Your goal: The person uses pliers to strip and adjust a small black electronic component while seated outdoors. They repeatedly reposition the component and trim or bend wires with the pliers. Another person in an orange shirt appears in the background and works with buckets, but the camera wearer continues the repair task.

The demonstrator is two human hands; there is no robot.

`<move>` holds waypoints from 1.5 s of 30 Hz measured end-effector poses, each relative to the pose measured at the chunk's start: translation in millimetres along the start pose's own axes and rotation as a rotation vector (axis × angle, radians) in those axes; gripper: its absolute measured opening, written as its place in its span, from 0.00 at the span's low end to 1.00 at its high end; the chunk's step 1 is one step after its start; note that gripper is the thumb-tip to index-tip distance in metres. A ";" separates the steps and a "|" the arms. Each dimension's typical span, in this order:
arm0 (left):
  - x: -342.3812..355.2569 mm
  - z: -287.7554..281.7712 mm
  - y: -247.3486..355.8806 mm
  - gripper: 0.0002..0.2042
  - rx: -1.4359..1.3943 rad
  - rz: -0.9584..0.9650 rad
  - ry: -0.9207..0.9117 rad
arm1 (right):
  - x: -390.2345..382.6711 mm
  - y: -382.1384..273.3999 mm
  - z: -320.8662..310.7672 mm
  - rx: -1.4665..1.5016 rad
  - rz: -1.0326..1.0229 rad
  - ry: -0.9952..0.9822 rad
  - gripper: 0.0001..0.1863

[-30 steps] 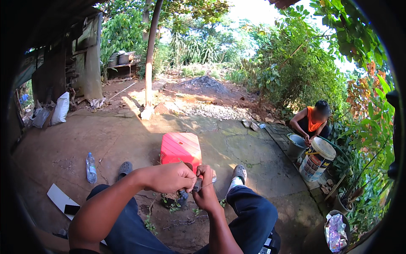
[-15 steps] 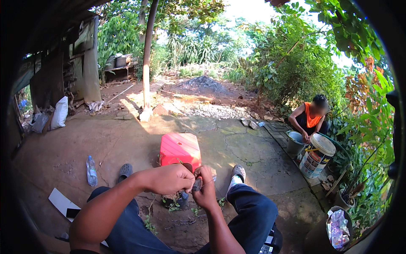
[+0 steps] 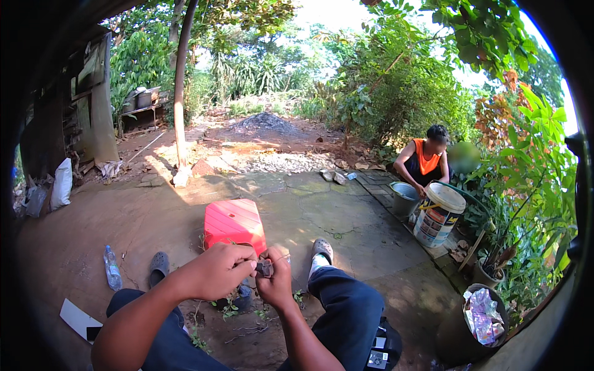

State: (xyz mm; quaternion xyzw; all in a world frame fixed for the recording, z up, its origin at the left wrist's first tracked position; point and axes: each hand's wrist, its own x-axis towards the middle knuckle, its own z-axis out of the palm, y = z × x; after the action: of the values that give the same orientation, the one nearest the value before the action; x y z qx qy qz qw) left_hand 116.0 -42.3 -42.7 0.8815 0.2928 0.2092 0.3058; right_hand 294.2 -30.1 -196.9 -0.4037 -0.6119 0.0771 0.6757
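Note:
My left hand point(image 3: 218, 270) and my right hand point(image 3: 276, 285) meet in front of me above my lap. The right is closed around a small dark grey, blocky piece point(image 3: 265, 269), whose kind I cannot make out. Beside it, the left hand's fingers are curled and its thumb reaches against the piece; whatever else they pinch is hidden. A thin strand shows by the right fingers. Below the hands stands a small dark pot point(image 3: 242, 300), partly covered, with leafy green sprigs point(image 3: 229, 310) around it. Just beyond sits a red plastic stool point(image 3: 234, 224).
A clear plastic bottle point(image 3: 112, 268) and a white board point(image 3: 79, 321) lie at left. To the right, a person in an orange top point(image 3: 428, 157) crouches by a grey bucket point(image 3: 405, 196) and a large printed pail point(image 3: 438, 216). A bin with wrappers point(image 3: 484, 316) stands near right.
The view has swung to the right, so everything sits further left. My left thumb now extends toward the dark piece, which shows more between the hands. The crouching person's head has lifted slightly.

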 end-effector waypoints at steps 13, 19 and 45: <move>1.6 5.6 10.4 0.09 -0.047 0.005 0.104 | 2.8 -15.4 -9.2 0.043 0.014 0.075 0.06; 3.6 13.8 7.2 0.08 0.087 0.223 0.282 | 1.2 -16.2 -10.4 0.015 0.089 0.070 0.05; 4.5 16.1 21.4 0.06 0.184 0.334 0.338 | 7.2 -24.0 -19.4 -0.035 0.007 0.029 0.12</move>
State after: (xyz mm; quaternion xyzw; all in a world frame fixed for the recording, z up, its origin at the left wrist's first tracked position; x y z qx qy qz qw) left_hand 136.5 -59.8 -39.3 0.8943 0.2079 0.3735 0.1324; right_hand 303.9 -50.4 -174.6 -0.4185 -0.6019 0.0628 0.6772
